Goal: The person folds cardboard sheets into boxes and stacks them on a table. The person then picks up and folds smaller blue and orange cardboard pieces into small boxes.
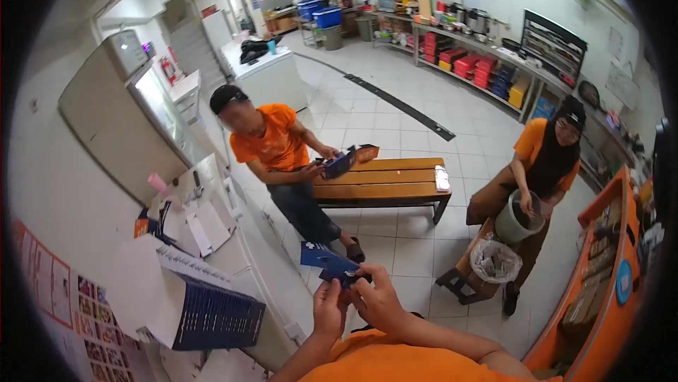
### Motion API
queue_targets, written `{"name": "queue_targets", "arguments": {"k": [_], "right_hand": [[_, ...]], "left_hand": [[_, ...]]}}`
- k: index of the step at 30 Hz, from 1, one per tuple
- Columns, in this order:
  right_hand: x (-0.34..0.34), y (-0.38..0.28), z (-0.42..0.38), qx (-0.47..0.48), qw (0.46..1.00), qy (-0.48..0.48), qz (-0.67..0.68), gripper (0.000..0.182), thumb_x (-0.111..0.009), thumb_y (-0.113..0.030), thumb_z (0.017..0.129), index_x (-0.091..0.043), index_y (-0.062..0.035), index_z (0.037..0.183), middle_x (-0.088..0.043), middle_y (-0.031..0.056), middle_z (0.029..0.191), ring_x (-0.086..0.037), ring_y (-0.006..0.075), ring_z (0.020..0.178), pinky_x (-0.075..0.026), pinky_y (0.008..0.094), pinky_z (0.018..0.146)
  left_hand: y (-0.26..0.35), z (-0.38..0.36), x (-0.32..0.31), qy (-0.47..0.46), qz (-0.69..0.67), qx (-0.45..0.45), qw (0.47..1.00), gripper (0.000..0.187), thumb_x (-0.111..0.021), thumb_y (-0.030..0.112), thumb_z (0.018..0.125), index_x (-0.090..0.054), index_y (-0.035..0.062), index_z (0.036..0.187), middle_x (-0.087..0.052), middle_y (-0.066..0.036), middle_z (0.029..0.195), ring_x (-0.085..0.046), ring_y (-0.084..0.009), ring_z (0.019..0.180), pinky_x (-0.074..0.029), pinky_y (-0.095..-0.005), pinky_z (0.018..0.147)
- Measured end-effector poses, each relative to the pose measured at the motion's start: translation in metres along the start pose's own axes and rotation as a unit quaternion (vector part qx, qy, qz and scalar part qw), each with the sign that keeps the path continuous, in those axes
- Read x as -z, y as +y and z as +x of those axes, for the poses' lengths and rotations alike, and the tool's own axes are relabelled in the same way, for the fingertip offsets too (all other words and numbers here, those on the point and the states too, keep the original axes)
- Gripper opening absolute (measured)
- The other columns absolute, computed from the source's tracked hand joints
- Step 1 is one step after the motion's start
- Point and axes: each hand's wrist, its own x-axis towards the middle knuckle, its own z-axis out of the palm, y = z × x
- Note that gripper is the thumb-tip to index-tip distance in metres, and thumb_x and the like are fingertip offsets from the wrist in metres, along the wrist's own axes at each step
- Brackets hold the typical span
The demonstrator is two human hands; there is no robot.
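A dark blue printed cardboard box (326, 260), partly folded, is held up in front of me with white marks on its panels. Closed on its lower edge is my left hand (330, 309). My right hand (378, 298) pinches the same box at its right side, the fingertips near a small pale spot. To the left of my hands, a stack of flat blue cardboard boxes (219, 316) stands on a white counter (263, 304). Some of the box's near side is hidden behind my fingers.
A person on the wooden bench (381, 178) holds a blue and orange box (346, 161). At right, another person reaches into a bucket (515, 223) beside a plastic-lined container (496, 260). An orange shelf (600, 269) borders the right; a refrigerator (106, 110) stands left.
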Motion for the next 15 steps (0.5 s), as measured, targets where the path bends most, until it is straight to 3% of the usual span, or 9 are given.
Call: {"name": "queue_targets", "arguments": {"k": [1, 3, 4, 6, 8, 9, 10, 14, 15], "right_hand": [[0.001, -0.001, -0.002, -0.021, 0.999, -0.017, 0.016, 0.033, -0.081, -0.009, 0.078, -0.060, -0.0050, 0.104, -0.054, 0.0225, 0.119, -0.055, 0.0422, 0.115, -0.046, 0.0484, 0.099], [0.010, 0.002, -0.005, -0.018, 0.999, -0.042, 0.028, 0.060, -0.080, -0.022, 0.084, -0.047, -0.0080, 0.132, -0.052, 0.0239, 0.129, -0.053, 0.0450, 0.120, -0.045, 0.0484, 0.102], [0.023, 0.005, -0.001, -0.026, 0.999, -0.032, 0.023, 0.060, -0.080, -0.022, 0.084, -0.047, -0.0080, 0.132, -0.052, 0.0239, 0.129, -0.053, 0.0450, 0.120, -0.045, 0.0484, 0.102], [0.047, 0.007, 0.005, 0.050, 0.996, -0.074, -0.022, 0.059, -0.072, -0.033, 0.092, -0.043, -0.0104, 0.138, -0.047, 0.0240, 0.140, -0.051, 0.0452, 0.124, -0.043, 0.0483, 0.104], [0.049, 0.019, -0.003, 0.074, 0.995, -0.067, 0.010, 0.044, -0.063, -0.035, 0.099, -0.050, -0.0078, 0.131, -0.053, 0.0238, 0.136, -0.056, 0.0426, 0.120, -0.046, 0.0455, 0.101], [0.045, 0.024, -0.012, -0.020, 0.964, -0.247, 0.091, 0.038, -0.063, -0.032, 0.099, -0.054, -0.0059, 0.125, -0.059, 0.0236, 0.129, -0.058, 0.0414, 0.116, -0.048, 0.0443, 0.097], [0.043, 0.026, -0.018, -0.113, 0.887, -0.416, 0.168, 0.032, -0.063, -0.028, 0.099, -0.058, -0.0041, 0.119, -0.064, 0.0233, 0.122, -0.061, 0.0403, 0.111, -0.049, 0.0432, 0.093], [0.050, 0.016, -0.022, -0.137, 0.881, -0.434, 0.129, 0.025, -0.063, -0.025, 0.099, -0.060, -0.0019, 0.108, -0.068, 0.0227, 0.103, -0.065, 0.0395, 0.100, -0.051, 0.0434, 0.085], [0.050, 0.019, -0.023, -0.137, 0.914, -0.367, 0.103, 0.027, -0.065, -0.027, 0.098, -0.060, -0.0024, 0.109, -0.069, 0.0221, 0.101, -0.065, 0.0399, 0.098, -0.051, 0.0438, 0.084]], "left_hand": [[0.001, 0.000, 0.005, -0.011, 0.005, 0.010, 1.000, 0.023, -0.057, 0.010, 0.105, -0.060, 0.0027, 0.126, -0.069, -0.007, 0.116, -0.067, -0.0167, 0.101, -0.053, -0.0312, 0.090], [0.010, -0.001, 0.017, -0.089, 0.268, -0.012, 0.959, 0.024, -0.058, 0.008, 0.103, -0.062, 0.0006, 0.126, -0.071, -0.008, 0.113, -0.067, -0.0162, 0.100, -0.053, -0.0313, 0.090], [0.021, -0.004, 0.023, -0.099, 0.272, -0.004, 0.957, 0.024, -0.058, 0.008, 0.103, -0.062, 0.0006, 0.126, -0.071, -0.008, 0.113, -0.067, -0.0162, 0.100, -0.053, -0.0313, 0.090], [0.042, -0.014, 0.032, -0.279, 0.568, 0.119, 0.765, 0.026, -0.059, 0.002, 0.100, -0.063, -0.0007, 0.126, -0.074, -0.008, 0.108, -0.068, -0.0159, 0.097, -0.053, -0.0318, 0.089], [0.031, -0.022, 0.042, -0.251, 0.531, 0.141, 0.797, 0.027, -0.067, 0.005, 0.096, -0.065, -0.0007, 0.123, -0.075, -0.008, 0.106, -0.068, -0.0142, 0.094, -0.053, -0.0302, 0.083], [0.027, -0.027, 0.042, -0.203, 0.544, 0.152, 0.800, 0.025, -0.069, 0.008, 0.095, -0.066, -0.0004, 0.118, -0.076, -0.010, 0.102, -0.069, -0.0142, 0.091, -0.053, -0.0296, 0.082], [0.030, -0.033, 0.029, -0.152, 0.556, 0.162, 0.801, 0.023, -0.071, 0.010, 0.094, -0.067, -0.0001, 0.114, -0.077, -0.013, 0.099, -0.069, -0.0142, 0.089, -0.053, -0.0290, 0.081], [0.012, -0.045, 0.044, -0.116, 0.497, 0.109, 0.853, 0.018, -0.075, 0.011, 0.093, -0.065, -0.0003, 0.103, -0.077, -0.011, 0.092, -0.069, -0.0122, 0.083, -0.053, -0.0280, 0.075], [0.014, -0.046, 0.045, -0.125, 0.479, 0.096, 0.863, 0.015, -0.075, 0.007, 0.092, -0.066, 0.0001, 0.102, -0.075, -0.010, 0.090, -0.069, -0.0120, 0.082, -0.053, -0.0267, 0.074]]}}
